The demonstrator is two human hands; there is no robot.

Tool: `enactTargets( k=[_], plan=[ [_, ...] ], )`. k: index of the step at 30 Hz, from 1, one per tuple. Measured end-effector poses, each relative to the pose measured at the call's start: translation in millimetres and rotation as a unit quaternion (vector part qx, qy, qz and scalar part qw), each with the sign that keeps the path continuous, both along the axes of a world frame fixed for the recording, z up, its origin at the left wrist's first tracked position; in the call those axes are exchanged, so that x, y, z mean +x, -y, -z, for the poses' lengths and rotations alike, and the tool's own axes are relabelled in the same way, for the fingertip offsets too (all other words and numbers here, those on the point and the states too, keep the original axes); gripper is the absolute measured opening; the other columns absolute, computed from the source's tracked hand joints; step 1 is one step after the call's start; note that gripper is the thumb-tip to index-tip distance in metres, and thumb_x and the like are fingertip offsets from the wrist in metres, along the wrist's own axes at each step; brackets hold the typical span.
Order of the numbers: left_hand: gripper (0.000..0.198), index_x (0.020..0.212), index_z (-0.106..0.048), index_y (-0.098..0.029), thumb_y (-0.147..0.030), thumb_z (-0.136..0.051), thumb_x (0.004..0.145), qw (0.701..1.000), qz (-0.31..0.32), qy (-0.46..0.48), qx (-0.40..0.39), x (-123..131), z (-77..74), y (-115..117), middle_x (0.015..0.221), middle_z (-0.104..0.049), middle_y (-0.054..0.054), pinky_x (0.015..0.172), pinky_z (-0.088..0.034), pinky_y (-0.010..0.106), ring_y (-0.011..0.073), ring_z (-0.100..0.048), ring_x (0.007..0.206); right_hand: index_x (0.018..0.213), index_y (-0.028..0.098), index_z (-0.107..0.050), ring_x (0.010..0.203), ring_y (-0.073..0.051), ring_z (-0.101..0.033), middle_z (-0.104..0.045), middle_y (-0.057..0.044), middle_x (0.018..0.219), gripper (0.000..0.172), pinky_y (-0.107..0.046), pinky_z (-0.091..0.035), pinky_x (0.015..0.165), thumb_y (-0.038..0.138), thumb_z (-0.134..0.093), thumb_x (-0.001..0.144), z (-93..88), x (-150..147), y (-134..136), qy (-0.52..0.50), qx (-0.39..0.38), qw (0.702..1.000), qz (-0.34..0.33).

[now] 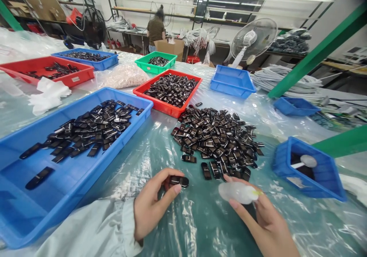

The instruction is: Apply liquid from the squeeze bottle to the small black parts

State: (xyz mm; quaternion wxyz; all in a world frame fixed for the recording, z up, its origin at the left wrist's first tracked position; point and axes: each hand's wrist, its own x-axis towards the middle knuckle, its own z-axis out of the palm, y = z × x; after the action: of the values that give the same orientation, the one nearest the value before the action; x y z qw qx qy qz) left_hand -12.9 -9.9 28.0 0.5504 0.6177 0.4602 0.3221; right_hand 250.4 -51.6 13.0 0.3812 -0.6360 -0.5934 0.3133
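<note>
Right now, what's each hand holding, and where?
The left hand pinches a black piece across its long edges; the right hand holds a whitish pad, fingers beneath.

- A large blue plastic tray (17,211) lies at the left of the surface, with flat black parts (94,129) scattered in it.
- A red plastic tray (164,108) behind it is heaped with glossy black parts (172,89).
- A small green plastic tray (146,67) sits farther back.
- Crumpled white cloths (48,94) lie beside a second red tray (71,79).
- A white electric fan (254,37) stands behind a shallow blue tray (232,82).
- A small blue bin (315,188) sits at the right.
- A person in a striped top (155,29) stands at the far bench.
</note>
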Motion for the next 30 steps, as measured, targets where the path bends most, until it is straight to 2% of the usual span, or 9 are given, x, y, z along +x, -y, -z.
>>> enactTargets(
  k=[2, 4, 6, 8, 11, 14, 18, 24, 30],
  plan=[
    [0.024, 0.111, -0.055, -0.027, -0.041, -0.047, 0.093, 1.0, 0.001, 0.002, 0.002, -0.2, -0.1, -0.1, 0.099, -0.058, 0.002, 0.08, -0.04, 0.032, 0.02, -0.052, 0.093, 0.123, 0.031, -0.049, 0.114, -0.02, -0.052, -0.056, -0.003, 0.124, 0.037, -0.023, -0.052, 0.081, 0.046, -0.055, 0.09, -1.8, -0.1, 0.3, 0.039, 0.01, 0.999, 0.013],
    [0.024, 0.112, -0.055, -0.027, -0.04, -0.047, 0.093, 1.0, -0.003, 0.002, 0.006, -0.1, 0.3, 0.0, 0.099, -0.058, 0.002, 0.079, -0.04, 0.031, 0.0195, -0.052, 0.092, 0.123, 0.028, -0.047, 0.101, -0.02, -0.053, -0.056, -0.005, 0.113, 0.041, -0.026, -0.048, 0.079, 0.045, -0.059, 0.088, -5.9, -3.8, 3.8, 0.079, 0.084, 0.991, 0.063],
    [0.024, 0.112, -0.055, -0.027, -0.039, -0.047, 0.093, 1.0, -0.009, 0.006, 0.013, 0.6, 0.5, 0.4, 0.097, -0.058, 0.001, 0.078, -0.04, 0.03, 0.0186, -0.052, 0.089, 0.115, 0.024, -0.045, 0.086, -0.018, -0.051, -0.052, -0.004, 0.098, 0.032, -0.026, -0.045, 0.076, 0.037, -0.059, 0.089, -10.0, -12.4, 9.4, 0.09, 0.179, 0.976, 0.091],
    [0.023, 0.111, -0.055, -0.026, -0.038, -0.047, 0.093, 1.0, -0.01, 0.013, 0.023, 2.1, 0.1, 0.9, 0.095, -0.058, 0.001, 0.076, -0.04, 0.028, 0.0176, -0.052, 0.086, 0.105, 0.023, -0.045, 0.074, -0.015, -0.049, -0.048, -0.001, 0.084, 0.017, -0.023, -0.044, 0.07, 0.028, -0.054, 0.092, -11.8, -25.6, 14.9, 0.089, 0.223, 0.97, 0.044],
    [0.02, 0.107, -0.056, -0.025, -0.035, -0.047, 0.094, 0.999, -0.005, 0.022, 0.043, 4.6, -2.4, 1.5, 0.091, -0.058, 0.0, 0.074, -0.04, 0.027, 0.0161, -0.051, 0.082, 0.105, 0.023, -0.05, 0.063, -0.013, -0.051, -0.052, 0.001, 0.076, 0.013, -0.021, -0.044, 0.059, 0.025, -0.053, 0.093, -8.6, -49.1, 17.9, 0.134, 0.184, 0.971, -0.077],
    [0.016, 0.104, -0.058, -0.023, -0.032, -0.048, 0.093, 0.998, 0.006, 0.02, 0.059, 5.6, -4.8, 1.9, 0.09, -0.059, 0.0, 0.075, -0.04, 0.026, 0.0156, -0.051, 0.081, 0.116, 0.024, -0.053, 0.073, -0.017, -0.057, -0.057, -0.003, 0.085, 0.021, -0.025, -0.045, 0.063, 0.025, -0.049, 0.096, -1.8, -66.9, 13.5, 0.159, 0.156, 0.966, -0.131],
    [0.017, 0.105, -0.058, -0.023, -0.031, -0.048, 0.094, 0.997, 0.015, 0.007, 0.081, 5.1, -4.1, 2.6, 0.092, -0.06, 0.0, 0.076, -0.041, 0.026, 0.0159, -0.052, 0.082, 0.099, 0.025, -0.062, 0.081, -0.02, -0.057, -0.056, -0.006, 0.092, 0.02, -0.029, -0.041, 0.067, 0.025, -0.042, 0.097, 3.3, -72.9, 5.1, 0.133, 0.132, 0.973, -0.138],
    [0.018, 0.112, -0.054, -0.025, -0.026, -0.045, 0.096, 0.993, 0.023, 0.021, 0.116, 5.4, -5.9, 11.2, 0.098, -0.058, 0.0, 0.077, -0.04, 0.025, 0.0152, -0.053, 0.088, 0.086, 0.025, -0.058, 0.057, -0.012, -0.048, -0.056, 0.0, 0.082, 0.009, -0.022, -0.038, 0.052, 0.03, -0.054, 0.092, -16.8, -69.1, 4.3, -0.034, 0.029, 0.994, -0.096],
    [0.017, 0.111, -0.053, -0.024, -0.02, -0.045, 0.097, 0.982, 0.064, 0.04, 0.172, 5.5, -6.5, 16.1, 0.097, -0.057, 0.0, 0.076, -0.039, 0.023, 0.0136, -0.053, 0.087, 0.078, 0.023, -0.06, 0.054, -0.009, -0.046, -0.058, 0.001, 0.078, 0.029, -0.018, -0.038, 0.048, 0.051, -0.066, 0.082, -37.5, -74.0, 8.2, -0.229, -0.085, 0.968, -0.052]
  ],
)
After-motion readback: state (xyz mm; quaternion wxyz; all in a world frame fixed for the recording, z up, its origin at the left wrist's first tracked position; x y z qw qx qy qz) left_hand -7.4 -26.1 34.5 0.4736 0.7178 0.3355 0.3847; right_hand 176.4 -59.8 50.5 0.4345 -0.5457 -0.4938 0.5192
